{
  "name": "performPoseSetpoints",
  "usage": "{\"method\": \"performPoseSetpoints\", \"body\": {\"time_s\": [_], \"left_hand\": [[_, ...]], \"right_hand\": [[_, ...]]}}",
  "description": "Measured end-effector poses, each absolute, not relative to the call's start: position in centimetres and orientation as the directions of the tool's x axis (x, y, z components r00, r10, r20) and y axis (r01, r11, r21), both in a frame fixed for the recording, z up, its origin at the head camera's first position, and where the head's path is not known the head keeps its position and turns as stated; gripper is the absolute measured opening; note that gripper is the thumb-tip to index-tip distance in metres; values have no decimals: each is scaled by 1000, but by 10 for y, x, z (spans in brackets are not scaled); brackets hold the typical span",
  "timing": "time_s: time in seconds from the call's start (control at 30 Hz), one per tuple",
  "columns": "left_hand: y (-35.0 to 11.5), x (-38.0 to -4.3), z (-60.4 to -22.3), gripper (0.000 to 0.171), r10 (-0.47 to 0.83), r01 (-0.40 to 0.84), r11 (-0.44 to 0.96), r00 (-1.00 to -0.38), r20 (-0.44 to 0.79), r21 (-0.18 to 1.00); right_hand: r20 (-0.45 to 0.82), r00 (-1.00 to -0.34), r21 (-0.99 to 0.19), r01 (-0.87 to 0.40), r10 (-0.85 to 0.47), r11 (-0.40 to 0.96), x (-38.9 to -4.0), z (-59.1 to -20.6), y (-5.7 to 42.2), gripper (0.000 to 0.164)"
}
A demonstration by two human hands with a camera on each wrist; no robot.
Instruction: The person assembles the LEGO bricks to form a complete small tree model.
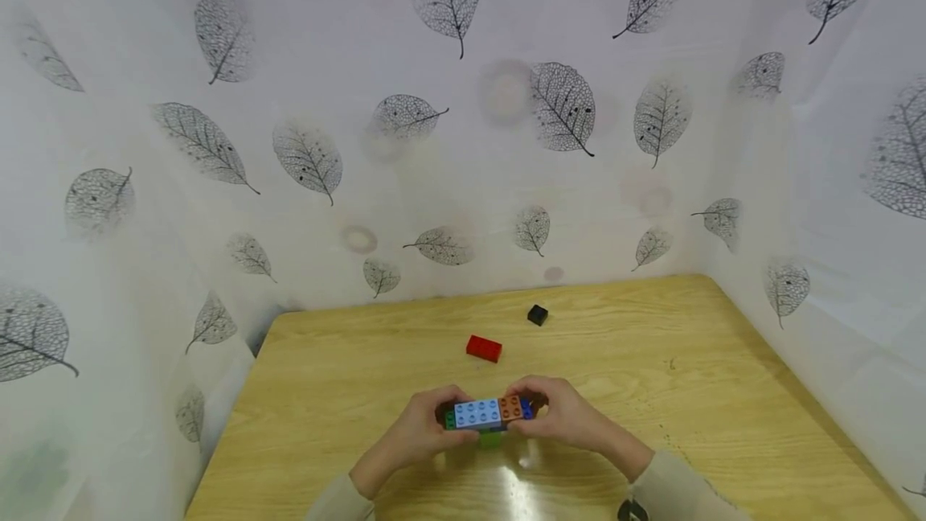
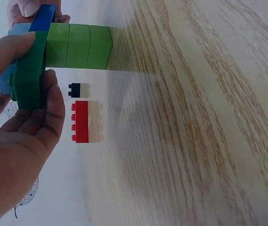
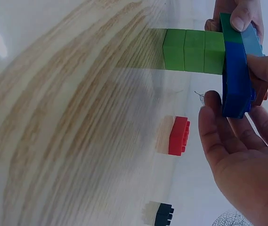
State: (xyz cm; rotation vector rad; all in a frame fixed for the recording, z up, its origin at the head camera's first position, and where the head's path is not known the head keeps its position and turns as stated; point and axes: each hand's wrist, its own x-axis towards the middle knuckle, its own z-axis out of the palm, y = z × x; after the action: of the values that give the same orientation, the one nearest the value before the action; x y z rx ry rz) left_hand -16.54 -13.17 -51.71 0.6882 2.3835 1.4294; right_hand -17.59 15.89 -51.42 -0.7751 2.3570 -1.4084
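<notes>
A toy-brick build stands on the table between my hands. Its column of light green bricks point(image 2: 79, 46) rises from the wood. Across the column's top lie a dark green brick point(image 2: 29, 87) and a blue brick point(image 3: 235, 77), end to end. A light blue brick point(image 1: 477, 414) and an orange brick point(image 1: 510, 407) form the uppermost layer. My left hand point(image 1: 418, 428) grips the dark green end, thumb along its near side and fingers behind. At the opposite end my right hand point(image 1: 567, 415) holds the blue and orange bricks between thumb and fingers.
Beyond the build a red brick point(image 1: 484, 348) lies on the wooden table point(image 1: 347, 360). Farther back sits a small black brick point(image 1: 538, 314). White leaf-patterned sheeting point(image 1: 463, 167) surrounds the table at the back and both sides.
</notes>
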Motion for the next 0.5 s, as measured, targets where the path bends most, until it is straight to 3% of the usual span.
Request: {"method": "performPoseSetpoints", "body": {"time_s": [0.2, 0.37, 0.5], "left_hand": [[-133, -165, -517, 31, 530, 258, 395, -848, 11, 882], [-133, -165, -518, 30, 539, 261, 389, -842, 12, 884], [-133, -166, -517, 31, 543, 266, 390, -840, 13, 882]], "right_hand": [[64, -813, -870, -330, -578, 367, -184, -511, 157, 38], [121, -857, -857, -345, -501, 384, -199, -507, 155, 33], [121, -890, -845, -325, -441, 424, -215, -510, 154, 39]]}}
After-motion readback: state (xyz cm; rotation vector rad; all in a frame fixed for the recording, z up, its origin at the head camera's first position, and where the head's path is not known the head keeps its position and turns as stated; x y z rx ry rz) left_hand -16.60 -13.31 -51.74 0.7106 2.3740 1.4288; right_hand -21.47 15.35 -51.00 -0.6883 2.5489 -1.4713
